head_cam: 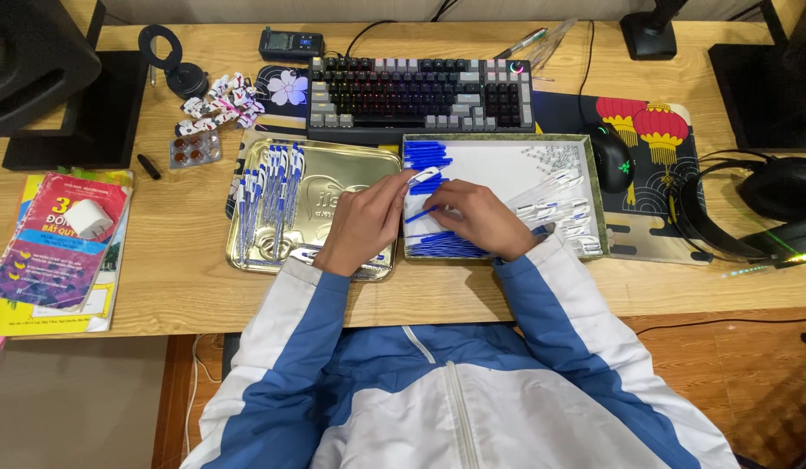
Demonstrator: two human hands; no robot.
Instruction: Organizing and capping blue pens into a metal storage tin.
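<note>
My left hand (361, 224) holds a white pen barrel (423, 176) by its tip over the left edge of a shallow white box (498, 161). My right hand (477, 219) pinches a blue refill (420, 214) just below it, inside the box. The box holds heaps of blue refills (424, 155), white pen barrels (559, 204) and small springs (550, 158). A gold metal tray (351, 174) to the left carries a row of several finished blue-and-white pens (268, 195).
A keyboard (420, 91) lies behind the box and tray. A black mouse (611, 156) sits on a patterned mat at the right, with headphones (768, 208) further right. Books (59, 247), a blister pack (194, 148) and crumpled wrappers (218, 102) lie at the left.
</note>
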